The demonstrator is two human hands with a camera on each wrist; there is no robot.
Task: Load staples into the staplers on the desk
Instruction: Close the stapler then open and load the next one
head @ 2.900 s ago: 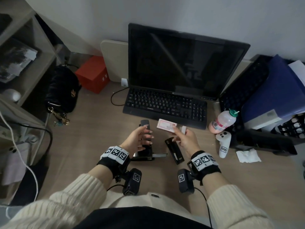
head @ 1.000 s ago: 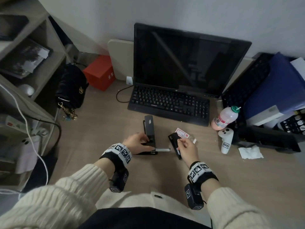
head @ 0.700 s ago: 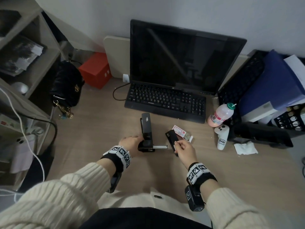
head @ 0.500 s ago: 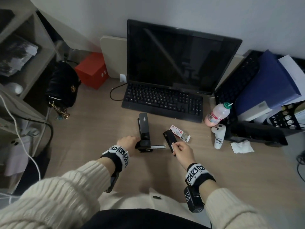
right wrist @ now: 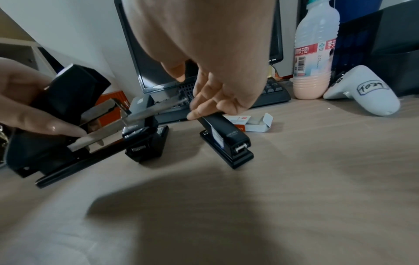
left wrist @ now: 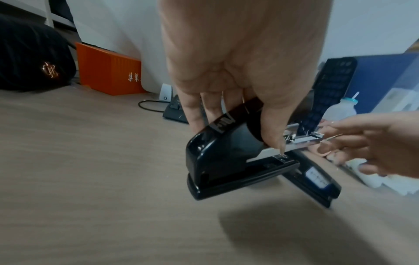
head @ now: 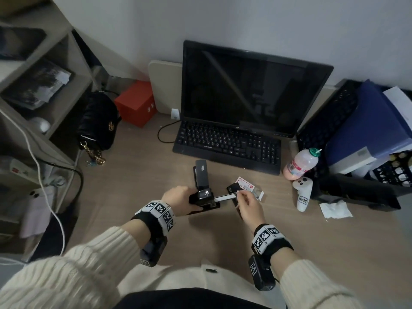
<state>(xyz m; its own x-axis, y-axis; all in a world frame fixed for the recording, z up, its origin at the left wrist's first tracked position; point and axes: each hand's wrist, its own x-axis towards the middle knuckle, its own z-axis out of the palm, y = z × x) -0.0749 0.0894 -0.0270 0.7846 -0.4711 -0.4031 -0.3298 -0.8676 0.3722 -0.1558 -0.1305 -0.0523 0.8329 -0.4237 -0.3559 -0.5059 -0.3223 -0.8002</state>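
From the head view, your left hand [head: 178, 197] is gripping the back end of the open stapler [head: 204, 198] near the front middle of the desk [head: 334, 241], with its metal staple channel [head: 225, 197] sticking out toward the right. Your right hand [head: 249, 204] has its fingertips pinched at the far tip of that channel. There's another black stapler [head: 201, 175] just behind it with its top swung up, and a closed stapler [head: 233, 188] partly hidden under your right hand. The staple box [head: 247, 187] sits open just beyond, in front of the keyboard [head: 227, 146].

Left wrist view: your fingers and thumb wrap the stapler body and hold it tilted, front end lifted off the desk. The channel looks shiny, but I honestly can't tell if a strip of staples is seated in it or not. Your right fingers [left wrist: 353, 141] pinch something thin and metallic at its end.

Right wrist view: same story, with fingertips clamped at the channel tip. The closed stapler [right wrist: 226, 139] lies flat, lid down, looking untouched.

So my guess is you're mid-load on the first one. Still left: seat the strip, close it, then do the other two.
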